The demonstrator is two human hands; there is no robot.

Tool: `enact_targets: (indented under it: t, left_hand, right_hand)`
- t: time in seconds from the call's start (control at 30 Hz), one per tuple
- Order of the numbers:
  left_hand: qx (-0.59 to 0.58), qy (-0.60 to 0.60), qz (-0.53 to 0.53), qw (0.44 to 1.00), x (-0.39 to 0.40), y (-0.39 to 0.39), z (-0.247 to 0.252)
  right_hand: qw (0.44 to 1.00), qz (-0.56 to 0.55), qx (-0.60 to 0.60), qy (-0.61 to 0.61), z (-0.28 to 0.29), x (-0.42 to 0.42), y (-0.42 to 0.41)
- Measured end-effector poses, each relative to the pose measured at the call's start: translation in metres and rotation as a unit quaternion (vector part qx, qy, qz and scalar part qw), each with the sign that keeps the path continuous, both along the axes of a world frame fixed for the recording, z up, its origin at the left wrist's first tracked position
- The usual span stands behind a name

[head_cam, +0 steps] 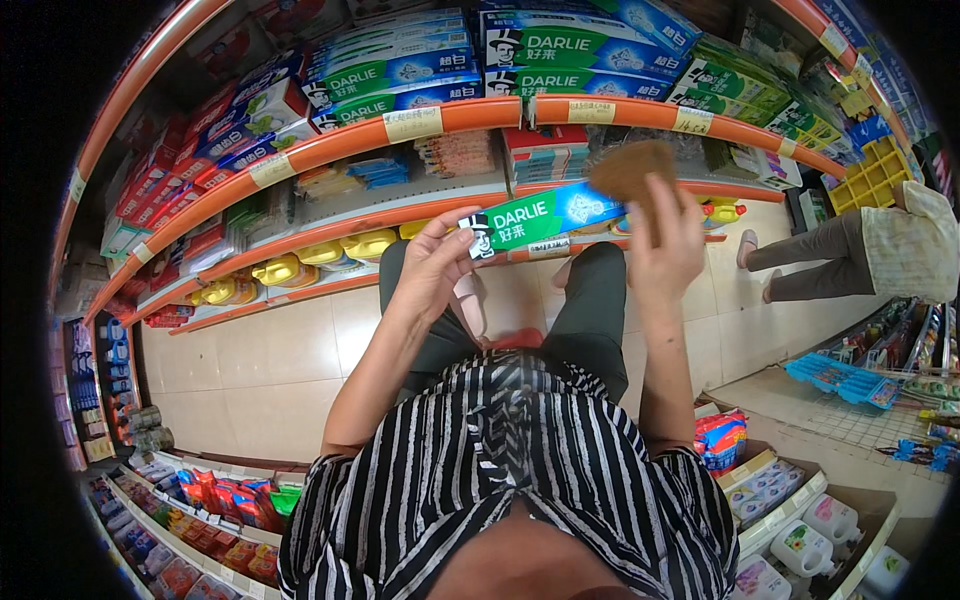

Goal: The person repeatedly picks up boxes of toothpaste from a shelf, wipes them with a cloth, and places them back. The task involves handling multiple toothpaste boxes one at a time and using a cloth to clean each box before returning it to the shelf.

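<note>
My left hand (431, 262) grips the left end of a green, white and blue Darlie toothpaste box (536, 219), which tilts up slightly to the right. Over the box's right end, my right hand (666, 244) holds a brown cloth (634, 172), blurred and partly hidden by the fingers. Whether the cloth touches the box I cannot tell. Behind the hands, stacked Darlie boxes (570, 49) fill the upper shelf with its orange edge strip (322, 154). Red and blue toothpaste boxes (225, 135) lie to their left.
Lower shelves hold packets and yellow bottles (285, 264). At the right stands another person (862, 251) beside a yellow rack (870, 176). A blue tray (844, 379) sits lower right. Shelves with red packets (236, 502) and white bottles (802, 547) flank me behind.
</note>
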State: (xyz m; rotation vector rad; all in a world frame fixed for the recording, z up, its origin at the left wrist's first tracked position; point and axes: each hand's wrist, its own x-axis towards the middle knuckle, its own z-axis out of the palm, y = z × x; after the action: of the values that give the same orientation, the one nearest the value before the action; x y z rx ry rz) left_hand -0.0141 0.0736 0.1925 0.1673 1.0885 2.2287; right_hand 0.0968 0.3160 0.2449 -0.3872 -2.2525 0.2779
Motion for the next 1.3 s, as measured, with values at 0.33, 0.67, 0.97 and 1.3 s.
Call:
enact_targets:
  t: [0.33, 0.67, 0.97, 1.3]
  left_hand:
    - [0.044, -0.016, -0.049, 0.998, 0.003, 0.009, 0.005]
    - [0.022, -0.042, -0.064, 0.997, -0.001, 0.001, -0.005]
    - [-0.157, 0.088, -0.254, 0.95, -0.018, 0.011, 0.023]
    - [-0.16, 0.171, -0.322, 0.917, -0.019, 0.03, 0.023]
  right_hand:
    - [0.486, 0.22, -0.834, 0.14, -0.027, -0.002, 0.015]
    - [0.515, 0.169, -0.833, 0.108, -0.024, -0.005, 0.007]
    - [0.547, 0.194, -0.811, 0.072, -0.043, -0.008, 0.006]
    - [0.438, 0.201, -0.869, 0.114, -0.052, -0.005, 0.007]
